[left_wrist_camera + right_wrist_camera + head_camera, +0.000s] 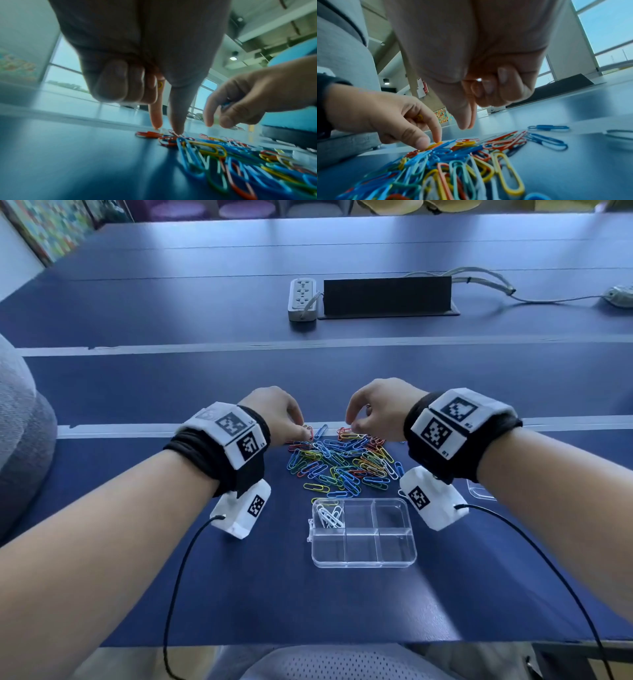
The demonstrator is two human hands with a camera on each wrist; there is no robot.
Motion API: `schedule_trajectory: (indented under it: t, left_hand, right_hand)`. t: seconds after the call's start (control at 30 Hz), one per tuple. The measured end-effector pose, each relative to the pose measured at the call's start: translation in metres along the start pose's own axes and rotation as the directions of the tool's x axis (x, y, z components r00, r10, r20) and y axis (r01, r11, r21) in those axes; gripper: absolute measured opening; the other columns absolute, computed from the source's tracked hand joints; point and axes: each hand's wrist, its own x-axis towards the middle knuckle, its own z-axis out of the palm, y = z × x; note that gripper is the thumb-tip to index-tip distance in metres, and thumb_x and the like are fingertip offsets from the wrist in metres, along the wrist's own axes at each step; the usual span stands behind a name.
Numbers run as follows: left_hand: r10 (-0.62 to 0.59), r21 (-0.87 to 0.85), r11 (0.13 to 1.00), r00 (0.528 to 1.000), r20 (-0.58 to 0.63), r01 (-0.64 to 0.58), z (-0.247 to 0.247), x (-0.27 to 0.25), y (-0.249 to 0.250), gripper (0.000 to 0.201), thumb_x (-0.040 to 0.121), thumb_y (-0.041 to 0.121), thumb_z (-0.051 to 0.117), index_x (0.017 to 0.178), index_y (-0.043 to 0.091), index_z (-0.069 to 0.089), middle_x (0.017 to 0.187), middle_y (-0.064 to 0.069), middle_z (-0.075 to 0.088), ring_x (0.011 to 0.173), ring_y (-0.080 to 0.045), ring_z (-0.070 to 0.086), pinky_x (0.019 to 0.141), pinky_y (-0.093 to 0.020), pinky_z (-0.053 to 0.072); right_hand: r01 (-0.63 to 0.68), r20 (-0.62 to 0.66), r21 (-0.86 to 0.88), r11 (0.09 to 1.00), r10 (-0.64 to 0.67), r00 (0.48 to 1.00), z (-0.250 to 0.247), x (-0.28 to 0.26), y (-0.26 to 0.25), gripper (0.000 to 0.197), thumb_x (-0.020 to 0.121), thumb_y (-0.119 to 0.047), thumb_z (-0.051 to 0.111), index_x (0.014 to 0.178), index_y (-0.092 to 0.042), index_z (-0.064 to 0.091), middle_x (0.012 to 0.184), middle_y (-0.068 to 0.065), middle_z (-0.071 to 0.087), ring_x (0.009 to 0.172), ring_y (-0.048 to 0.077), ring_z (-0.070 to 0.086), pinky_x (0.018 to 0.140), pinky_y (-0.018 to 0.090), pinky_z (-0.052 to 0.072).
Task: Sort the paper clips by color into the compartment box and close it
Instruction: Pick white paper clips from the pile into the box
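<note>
A pile of coloured paper clips (342, 460) lies on the blue table, just beyond the clear compartment box (363, 563). Its far-left compartment holds several white clips (329, 516); the other compartments look bare. My left hand (305, 434) is at the pile's far-left edge. Its thumb and index finger point down onto a yellow clip (435, 145), and its curled fingers hold another yellow clip (160, 85). My right hand (352, 424) hovers over the pile's far right, thumb and index tips pressed together (465, 127). A blue clip (226, 104) shows inside its curled fingers.
A clear plastic piece (481, 491) lies right of the pile, mostly hidden under my right forearm. A power strip (302, 299) and a black flap (387, 296) sit far back. A pale tape strip (137, 429) crosses the table behind the pile.
</note>
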Motion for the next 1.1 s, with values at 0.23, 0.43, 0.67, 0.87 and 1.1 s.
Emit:
schedule_trajectory:
  t: [0.23,0.43,0.67,0.87,1.1]
  left_hand:
    - [0.006,0.162,0.987,1.000,0.008,-0.007,-0.004,0.004,0.014,0.012,0.076,0.025,0.072,0.085,0.018,0.075,0.075,-0.001,0.061,0.081,-0.021,0.060,0.066,-0.025,0.040]
    - [-0.033,0.160,0.987,0.998,0.057,0.023,-0.002,0.005,0.013,0.017,0.079,0.024,0.064,0.084,0.011,0.074,0.080,-0.007,0.068,0.080,-0.024,0.061,0.068,-0.028,0.047]
    - [-0.052,0.092,0.995,0.995,0.087,0.044,-0.003,0.000,0.011,0.021,0.082,0.030,0.056,0.072,0.012,0.063,0.073,-0.005,0.061,0.071,-0.021,0.054,0.061,-0.025,0.041]
    - [-0.068,-0.485,0.859,0.974,0.216,0.168,-0.010,-0.005,0.011,0.012,0.080,0.015,0.049,0.070,0.007,0.049,0.073,-0.017,0.052,0.046,-0.022,0.045,0.051,-0.025,0.039]
    - [0.053,-0.747,0.630,0.948,0.314,0.212,-0.008,-0.005,0.007,0.014,0.092,-0.001,0.049,0.084,0.010,0.050,0.074,-0.011,0.060,0.047,-0.009,0.063,0.045,-0.016,0.053]
  right_hand:
    - [0.036,-0.024,-0.014,0.999,-0.036,0.999,0.003,0.012,0.000,0.013,0.080,-0.016,0.070,0.084,-0.025,0.077,0.072,-0.009,0.056,0.084,0.020,0.064,0.072,0.024,0.049]
    - [0.017,0.037,-0.053,0.998,-0.015,0.999,0.004,0.009,0.000,0.012,0.074,-0.025,0.077,0.085,-0.021,0.077,0.074,-0.004,0.063,0.075,0.017,0.060,0.066,0.022,0.041]
    - [0.030,0.030,-0.096,0.995,-0.027,0.999,0.010,0.007,0.003,0.016,0.082,-0.026,0.067,0.091,-0.016,0.075,0.083,0.000,0.065,0.081,0.019,0.061,0.067,0.023,0.044]
    - [0.024,0.043,-0.067,0.997,-0.021,0.999,0.005,0.006,0.005,0.015,0.080,-0.025,0.071,0.093,-0.019,0.074,0.083,-0.001,0.062,0.078,0.017,0.057,0.062,0.021,0.040]
    - [0.031,0.054,-0.077,0.997,-0.027,0.998,0.007,0.006,0.004,0.014,0.082,-0.025,0.068,0.094,-0.019,0.075,0.083,-0.002,0.061,0.082,0.017,0.059,0.068,0.023,0.042]
